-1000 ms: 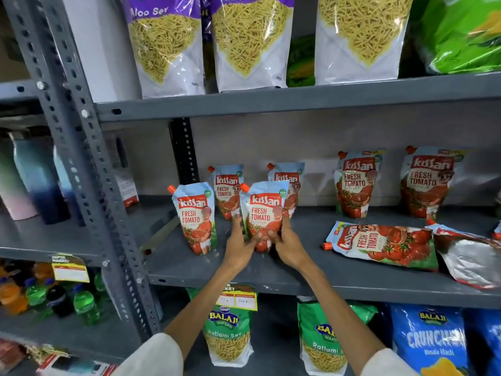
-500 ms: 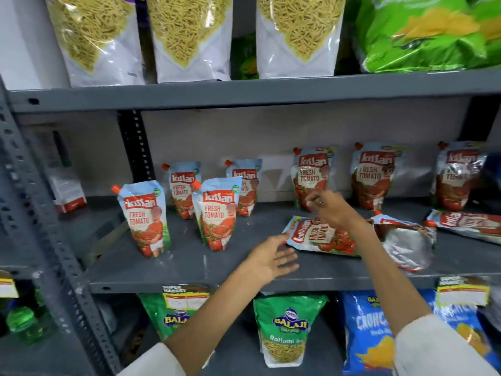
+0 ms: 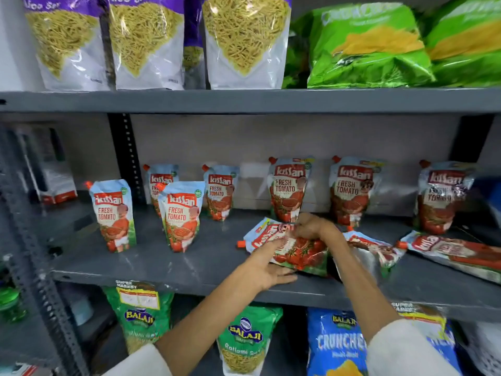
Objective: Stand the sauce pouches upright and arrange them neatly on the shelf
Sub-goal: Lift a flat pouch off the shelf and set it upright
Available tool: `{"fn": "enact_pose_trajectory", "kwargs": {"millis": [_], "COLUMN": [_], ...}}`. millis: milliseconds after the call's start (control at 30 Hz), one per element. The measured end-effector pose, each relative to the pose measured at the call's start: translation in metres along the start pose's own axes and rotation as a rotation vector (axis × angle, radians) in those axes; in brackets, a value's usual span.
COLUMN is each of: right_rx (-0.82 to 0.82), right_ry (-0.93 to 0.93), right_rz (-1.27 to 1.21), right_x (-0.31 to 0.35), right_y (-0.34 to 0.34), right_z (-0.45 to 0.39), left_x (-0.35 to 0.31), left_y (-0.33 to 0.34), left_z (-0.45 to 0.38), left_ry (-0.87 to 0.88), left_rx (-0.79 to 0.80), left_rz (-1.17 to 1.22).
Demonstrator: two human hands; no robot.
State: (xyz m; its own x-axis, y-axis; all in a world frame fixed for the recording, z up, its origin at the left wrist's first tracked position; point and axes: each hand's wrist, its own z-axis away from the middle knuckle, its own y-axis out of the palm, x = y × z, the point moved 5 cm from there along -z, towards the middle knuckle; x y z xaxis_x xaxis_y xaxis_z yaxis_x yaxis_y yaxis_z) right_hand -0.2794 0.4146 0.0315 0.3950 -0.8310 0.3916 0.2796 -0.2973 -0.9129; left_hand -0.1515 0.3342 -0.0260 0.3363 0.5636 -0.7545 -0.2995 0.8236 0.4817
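Note:
Several Kissan tomato sauce pouches stand upright on the grey middle shelf (image 3: 168, 264): two at the front left (image 3: 113, 213) (image 3: 181, 213), others along the back wall (image 3: 288, 188) (image 3: 349, 189). One pouch (image 3: 301, 251) lies flat, orange cap pointing left. My right hand (image 3: 314, 226) grips its upper edge, lifting that side slightly. Spread fingers of my left hand (image 3: 267, 264) touch its near edge. Two more pouches lie flat to the right (image 3: 376, 248) (image 3: 455, 251).
Noodle-snack bags (image 3: 146, 42) and green chip bags (image 3: 363, 47) fill the shelf above. Balaji snack bags (image 3: 244, 340) and a blue Crunchex bag (image 3: 336, 346) hang below. A perforated steel upright (image 3: 29, 240) stands at the left.
Both hands left the upright front pouch and moved right. My right hand closed on the flat pouch's top edge, and my left hand reached its near edge. The view panned right.

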Motion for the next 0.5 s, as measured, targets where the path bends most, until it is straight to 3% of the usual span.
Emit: {"fn": "enact_pose_trajectory", "kwargs": {"millis": [133, 267, 367, 500], "right_rx": [-0.205, -0.547, -0.721, -0.668], "right_ry": [-0.167, -0.26, -0.28, -0.333], "right_rz": [-0.344, -0.63, -0.824, -0.815], "right_x": [0.011, 0.029, 0.041, 0.049], "right_y": [-0.012, -0.024, -0.019, 0.025], "right_z": [0.02, 0.036, 0.04, 0.033], "left_x": [-0.015, -0.065, -0.102, -0.101], "left_y": [-0.004, -0.017, -0.025, -0.048], "left_z": [-0.001, 0.014, 0.018, 0.004], "left_ry": [0.384, 0.735, 0.93, 1.01], "left_rx": [-0.2, -0.267, -0.298, -0.22], "left_rz": [-0.125, -0.295, -0.575, -0.834]}}
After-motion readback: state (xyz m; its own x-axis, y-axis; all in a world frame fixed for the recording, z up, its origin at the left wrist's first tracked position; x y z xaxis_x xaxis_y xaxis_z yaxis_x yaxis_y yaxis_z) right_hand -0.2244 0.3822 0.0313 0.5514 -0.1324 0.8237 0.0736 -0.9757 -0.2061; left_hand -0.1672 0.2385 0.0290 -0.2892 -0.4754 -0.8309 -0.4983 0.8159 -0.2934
